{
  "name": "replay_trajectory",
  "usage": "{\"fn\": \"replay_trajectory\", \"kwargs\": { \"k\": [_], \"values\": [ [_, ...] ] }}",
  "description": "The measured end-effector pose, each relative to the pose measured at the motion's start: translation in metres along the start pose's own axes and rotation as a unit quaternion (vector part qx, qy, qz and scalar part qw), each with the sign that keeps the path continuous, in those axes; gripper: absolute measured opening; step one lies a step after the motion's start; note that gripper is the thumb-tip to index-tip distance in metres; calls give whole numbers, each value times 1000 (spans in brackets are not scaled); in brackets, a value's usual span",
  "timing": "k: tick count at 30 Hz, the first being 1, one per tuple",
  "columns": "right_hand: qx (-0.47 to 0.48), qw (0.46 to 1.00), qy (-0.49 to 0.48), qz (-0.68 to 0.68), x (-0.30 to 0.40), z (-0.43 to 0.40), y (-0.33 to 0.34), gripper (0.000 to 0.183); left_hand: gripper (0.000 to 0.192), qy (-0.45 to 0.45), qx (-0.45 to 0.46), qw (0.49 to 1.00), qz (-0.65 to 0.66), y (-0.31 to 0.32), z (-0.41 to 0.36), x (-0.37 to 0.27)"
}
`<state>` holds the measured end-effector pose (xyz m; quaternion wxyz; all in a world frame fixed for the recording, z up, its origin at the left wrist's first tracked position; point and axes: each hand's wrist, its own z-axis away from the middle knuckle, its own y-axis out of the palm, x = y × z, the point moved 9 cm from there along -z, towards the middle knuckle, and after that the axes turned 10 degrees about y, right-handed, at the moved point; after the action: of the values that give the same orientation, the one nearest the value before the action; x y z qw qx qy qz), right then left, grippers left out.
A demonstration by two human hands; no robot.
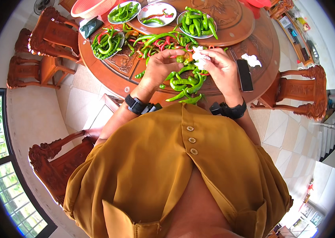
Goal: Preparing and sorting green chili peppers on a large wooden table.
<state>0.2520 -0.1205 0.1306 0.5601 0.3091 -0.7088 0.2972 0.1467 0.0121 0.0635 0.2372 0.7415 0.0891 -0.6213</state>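
Between the thumb and fingers of my left hand [163, 64] is a wrinkled pepper [187, 58], part green and part orange. My right hand [223, 67] pinches a crumpled white tissue [199, 56] against the pepper's right side. Loose green chili peppers [186, 83] lie on the carved wooden table [105, 70] below both hands. Just beyond the hands is a heap of mixed red and green chilies [161, 43], partly hidden by my fingers.
Plates of green peppers [198, 23] stand farther back; one plate [157, 12] holds only a few chilies. Another plate [108, 44] sits left, near a dark plastic bag [91, 27]. On the right lie a phone [245, 76] and crumpled tissue [251, 60]. Carved chairs [299, 90] surround the table.
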Motion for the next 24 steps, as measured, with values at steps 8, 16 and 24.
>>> {"fn": "replay_trajectory", "kwargs": {
  "k": [8,16,24],
  "values": [
    [0,968,-87,235,8,10,26,14,36,121,16,982,-144,2,-2,-9],
    [23,955,-22,296,-19,18,8,12,31,-64,-31,997,-37,-26,-3,22],
    [-32,957,47,285,-46,51,-42,17,13,-34,-130,986,99,-99,-65,19]
  ]
}}
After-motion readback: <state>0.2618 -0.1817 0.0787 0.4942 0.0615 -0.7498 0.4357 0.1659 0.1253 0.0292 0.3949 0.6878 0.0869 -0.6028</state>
